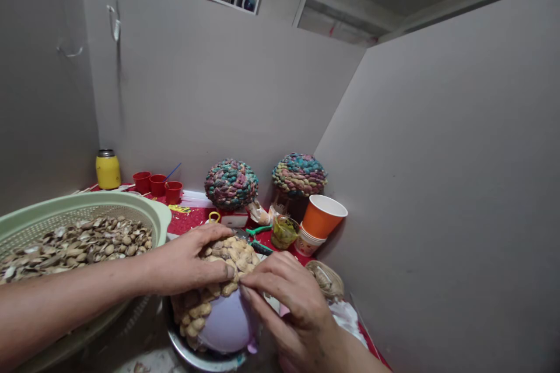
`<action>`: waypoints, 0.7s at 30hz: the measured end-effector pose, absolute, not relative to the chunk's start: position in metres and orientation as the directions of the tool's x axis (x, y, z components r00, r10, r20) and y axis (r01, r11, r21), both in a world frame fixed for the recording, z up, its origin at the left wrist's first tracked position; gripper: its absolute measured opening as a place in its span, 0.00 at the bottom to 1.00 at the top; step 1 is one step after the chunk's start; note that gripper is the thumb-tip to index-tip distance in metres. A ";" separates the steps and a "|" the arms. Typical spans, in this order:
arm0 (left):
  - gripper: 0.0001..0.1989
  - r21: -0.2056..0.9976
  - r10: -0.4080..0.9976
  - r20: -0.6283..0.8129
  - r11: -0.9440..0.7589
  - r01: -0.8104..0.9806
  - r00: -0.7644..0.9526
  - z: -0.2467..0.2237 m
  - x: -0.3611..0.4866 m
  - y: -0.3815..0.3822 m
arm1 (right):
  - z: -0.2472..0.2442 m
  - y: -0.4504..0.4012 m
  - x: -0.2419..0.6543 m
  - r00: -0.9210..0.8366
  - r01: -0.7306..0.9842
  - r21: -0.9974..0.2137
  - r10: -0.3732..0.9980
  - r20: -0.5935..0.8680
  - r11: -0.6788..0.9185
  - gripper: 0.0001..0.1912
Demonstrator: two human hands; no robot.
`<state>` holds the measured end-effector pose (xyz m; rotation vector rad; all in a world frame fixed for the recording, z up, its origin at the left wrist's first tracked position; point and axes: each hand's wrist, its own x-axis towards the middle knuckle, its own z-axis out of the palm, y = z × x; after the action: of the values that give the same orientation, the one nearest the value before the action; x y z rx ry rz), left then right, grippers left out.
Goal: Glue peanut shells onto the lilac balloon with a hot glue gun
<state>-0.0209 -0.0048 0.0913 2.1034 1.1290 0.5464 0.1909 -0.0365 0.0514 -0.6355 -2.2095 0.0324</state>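
A purple balloon, partly coated with tan peanut shells, sits tilted in a metal bowl. My left hand grips the ball from the left, its fingers over the top and its thumb pressed on the shells. On the right, my right hand pinches at a shell along the border between coating and bare balloon. That shell is mostly hidden by the fingertips. The balloon's knot points down toward the lower right.
A green colander full of nutshell pieces stands at left. Behind are a yellow jar, red cups, and two multicoloured shell-covered balls. Green-handled pliers, a cup of green stuff, an orange paper cup and twine lie at right.
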 end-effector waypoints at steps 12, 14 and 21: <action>0.31 0.726 0.842 0.058 -0.404 0.556 0.536 0.087 -0.023 -0.003 | 0.049 -0.038 0.189 -0.534 0.473 -0.157 0.424 0.732 0.867 0.09; 0.30 0.730 0.857 0.050 -0.381 0.567 0.513 0.087 -0.024 -0.002 | 0.049 -0.037 0.190 -0.550 0.474 -0.118 0.398 0.734 0.872 0.10; 0.29 0.724 0.857 0.013 -0.363 0.586 0.514 0.089 -0.025 0.000 | 0.050 -0.038 0.193 -0.573 0.471 -0.030 0.331 0.750 0.882 0.11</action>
<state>-0.0254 0.0002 0.0886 2.0849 1.1727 0.5193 0.1928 -0.0377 0.0500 -0.5744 -2.2299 -0.2195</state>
